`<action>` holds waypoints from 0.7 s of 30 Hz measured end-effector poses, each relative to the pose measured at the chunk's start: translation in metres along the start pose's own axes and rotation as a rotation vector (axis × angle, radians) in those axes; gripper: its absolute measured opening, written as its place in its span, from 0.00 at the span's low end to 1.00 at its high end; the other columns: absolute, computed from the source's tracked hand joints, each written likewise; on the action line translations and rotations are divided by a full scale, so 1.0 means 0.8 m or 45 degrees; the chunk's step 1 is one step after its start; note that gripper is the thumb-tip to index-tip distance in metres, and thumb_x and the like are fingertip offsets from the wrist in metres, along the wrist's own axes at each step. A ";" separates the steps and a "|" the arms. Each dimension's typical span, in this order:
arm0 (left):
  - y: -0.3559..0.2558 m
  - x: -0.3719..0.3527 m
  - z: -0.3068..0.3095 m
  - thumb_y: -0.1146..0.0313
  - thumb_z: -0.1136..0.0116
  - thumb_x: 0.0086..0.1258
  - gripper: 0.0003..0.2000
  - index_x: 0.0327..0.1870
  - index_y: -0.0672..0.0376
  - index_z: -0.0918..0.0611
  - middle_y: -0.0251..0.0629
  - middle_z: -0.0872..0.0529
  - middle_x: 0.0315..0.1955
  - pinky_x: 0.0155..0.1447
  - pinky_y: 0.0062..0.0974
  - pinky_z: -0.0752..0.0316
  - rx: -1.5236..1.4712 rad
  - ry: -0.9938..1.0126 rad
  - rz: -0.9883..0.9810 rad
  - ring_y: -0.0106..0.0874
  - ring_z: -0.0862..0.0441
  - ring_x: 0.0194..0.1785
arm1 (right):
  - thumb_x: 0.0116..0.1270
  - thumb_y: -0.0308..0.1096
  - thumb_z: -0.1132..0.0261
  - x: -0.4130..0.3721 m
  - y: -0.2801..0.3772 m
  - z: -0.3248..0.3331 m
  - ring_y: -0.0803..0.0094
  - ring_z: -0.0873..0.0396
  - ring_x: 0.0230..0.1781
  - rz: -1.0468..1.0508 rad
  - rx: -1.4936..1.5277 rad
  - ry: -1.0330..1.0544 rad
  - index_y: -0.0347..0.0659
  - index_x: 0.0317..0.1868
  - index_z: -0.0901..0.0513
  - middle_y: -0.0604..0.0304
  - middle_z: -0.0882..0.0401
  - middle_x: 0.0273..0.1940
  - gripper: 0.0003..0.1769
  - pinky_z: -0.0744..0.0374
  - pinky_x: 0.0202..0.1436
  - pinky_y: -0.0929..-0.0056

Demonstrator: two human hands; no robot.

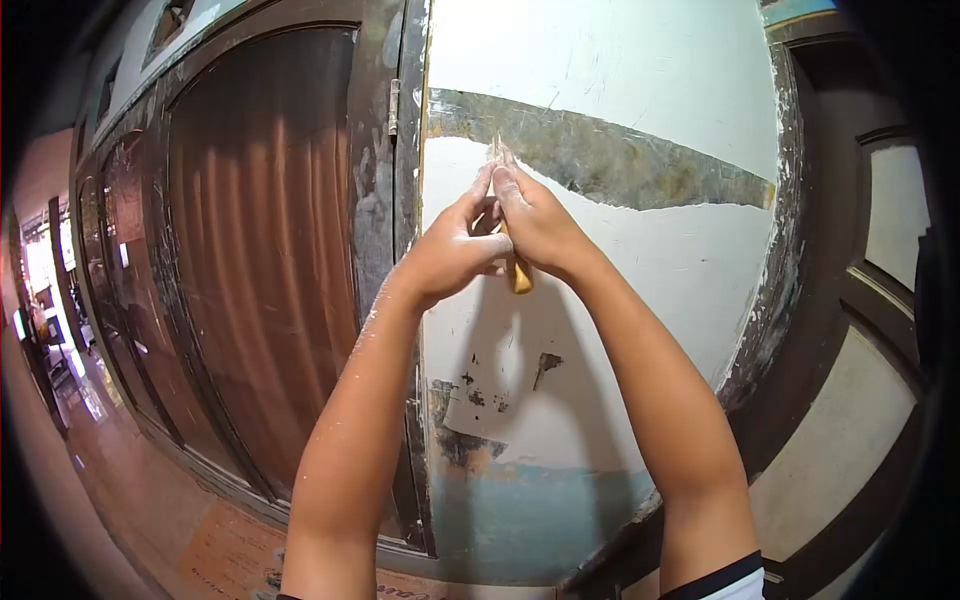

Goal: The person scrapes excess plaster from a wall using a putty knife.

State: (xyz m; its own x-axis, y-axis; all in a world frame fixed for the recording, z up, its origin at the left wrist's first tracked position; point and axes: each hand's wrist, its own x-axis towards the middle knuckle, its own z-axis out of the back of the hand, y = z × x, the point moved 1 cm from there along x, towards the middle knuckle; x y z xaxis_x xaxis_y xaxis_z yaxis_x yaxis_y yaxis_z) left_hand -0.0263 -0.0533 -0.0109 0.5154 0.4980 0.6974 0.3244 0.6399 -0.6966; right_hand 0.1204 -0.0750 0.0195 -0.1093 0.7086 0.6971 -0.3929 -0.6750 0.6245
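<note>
Both hands meet in front of a wall panel [610,270] coated mostly in white, with a bare grey-green band [610,155] across its upper part. My left hand [455,250], dusted with white powder, is closed round a tool with a yellowish handle [520,276]. My right hand [535,215] wraps the same tool from the other side, its fingertips whitened. The handle's end sticks out below the hands. The tool's thin tip points up at the lower edge of the grey-green band; the fingers hide most of its blade.
A dark wooden door with brown curtained glass [265,230] and a hinge [393,107] is at the left. Another dark frame with pale panels [835,440] stands at the right. Cardboard [235,555] lies on the floor. Dark patches [547,368] mark the lower wall.
</note>
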 end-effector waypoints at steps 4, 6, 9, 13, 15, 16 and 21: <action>-0.007 0.004 -0.007 0.75 0.42 0.73 0.35 0.81 0.64 0.39 0.40 0.20 0.59 0.43 0.25 0.15 0.129 0.026 0.030 0.23 0.17 0.47 | 0.90 0.51 0.58 -0.001 0.014 0.018 0.74 0.20 0.38 -0.140 -0.180 0.250 0.36 0.58 0.21 0.58 0.18 0.39 0.27 0.18 0.46 0.69; 0.008 0.012 -0.008 0.71 0.42 0.80 0.30 0.80 0.60 0.36 0.37 0.23 0.65 0.49 0.30 0.09 0.110 0.065 0.108 0.24 0.17 0.48 | 0.90 0.52 0.57 0.006 0.000 0.022 0.73 0.19 0.33 -0.065 -0.278 0.208 0.35 0.70 0.25 0.58 0.17 0.37 0.30 0.18 0.40 0.68; 0.023 0.025 -0.016 0.68 0.45 0.83 0.17 0.68 0.63 0.26 0.39 0.18 0.58 0.48 0.35 0.09 0.132 -0.059 0.136 0.26 0.15 0.53 | 0.89 0.53 0.58 0.008 0.008 0.040 0.60 0.15 0.26 -0.147 -0.429 0.430 0.42 0.88 0.57 0.48 0.14 0.32 0.39 0.16 0.34 0.60; 0.038 0.031 -0.042 0.66 0.49 0.85 0.18 0.69 0.63 0.26 0.41 0.16 0.54 0.42 0.30 0.10 0.174 -0.297 0.006 0.28 0.13 0.47 | 0.87 0.57 0.58 -0.007 0.044 0.036 0.58 0.15 0.29 -0.302 -0.870 0.344 0.39 0.77 0.27 0.44 0.14 0.27 0.35 0.17 0.38 0.60; 0.041 0.037 -0.051 0.66 0.50 0.86 0.21 0.74 0.63 0.29 0.41 0.16 0.53 0.39 0.29 0.11 0.279 -0.414 -0.136 0.28 0.12 0.45 | 0.86 0.57 0.55 -0.004 0.047 0.047 0.54 0.14 0.32 -0.172 -0.959 0.323 0.40 0.70 0.21 0.44 0.12 0.29 0.32 0.17 0.41 0.58; 0.035 0.038 -0.053 0.66 0.51 0.86 0.24 0.79 0.63 0.32 0.41 0.16 0.53 0.36 0.27 0.12 0.378 -0.522 -0.279 0.28 0.11 0.42 | 0.85 0.56 0.53 0.000 0.049 0.055 0.50 0.13 0.35 -0.048 -1.049 0.295 0.42 0.63 0.14 0.43 0.11 0.32 0.31 0.17 0.45 0.55; 0.008 0.058 -0.021 0.71 0.49 0.82 0.26 0.80 0.59 0.29 0.49 0.16 0.52 0.63 0.38 0.22 1.074 -0.784 -0.257 0.42 0.16 0.59 | 0.80 0.52 0.44 0.046 0.041 0.156 0.53 0.20 0.67 0.455 -1.521 -0.479 0.44 0.64 0.15 0.52 0.16 0.65 0.26 0.21 0.66 0.50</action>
State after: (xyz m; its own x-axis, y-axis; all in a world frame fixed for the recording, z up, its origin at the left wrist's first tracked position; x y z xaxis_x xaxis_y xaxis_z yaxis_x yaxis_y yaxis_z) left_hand 0.0128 -0.0358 0.0140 -0.0530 0.3965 0.9165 -0.4174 0.8250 -0.3810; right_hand 0.2173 -0.0970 0.1098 -0.1918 0.2965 0.9356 -0.9813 -0.0759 -0.1771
